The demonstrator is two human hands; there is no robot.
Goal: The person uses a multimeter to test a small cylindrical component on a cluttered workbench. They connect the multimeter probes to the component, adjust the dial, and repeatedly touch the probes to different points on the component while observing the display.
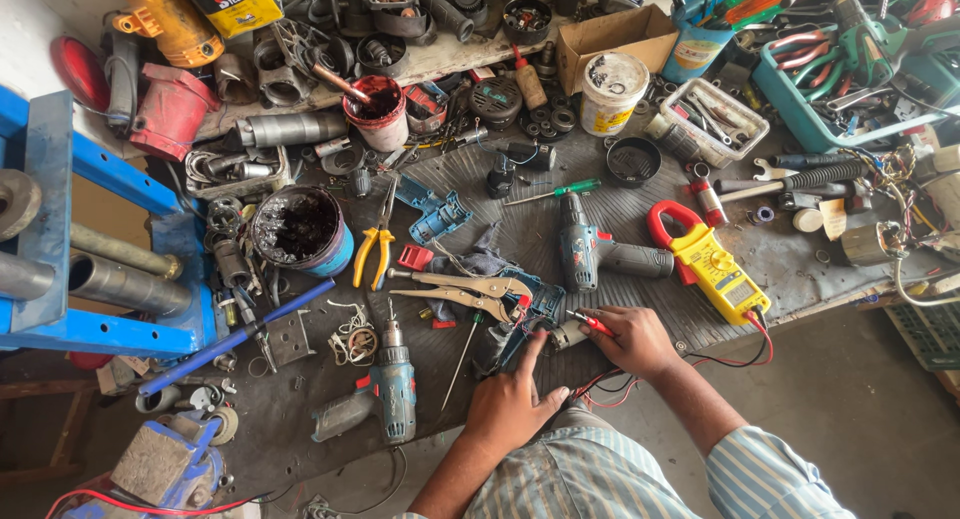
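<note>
open brown cardboard box (612, 37), far above the grip of the right hand (632, 341) | white round tub with yellow label (612, 92), just below box | yellow-black labelled can (236, 3), top left | yellow clamp meter's small grey screen (738, 299), just right of that grip

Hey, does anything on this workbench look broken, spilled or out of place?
Yes. The blue tool housing near the middle lies as an open shell on its own, apart from any drill. The red tub and the black bucket are smeared with dark grease. The left hand and right hand work on an opened blue tool.
</note>
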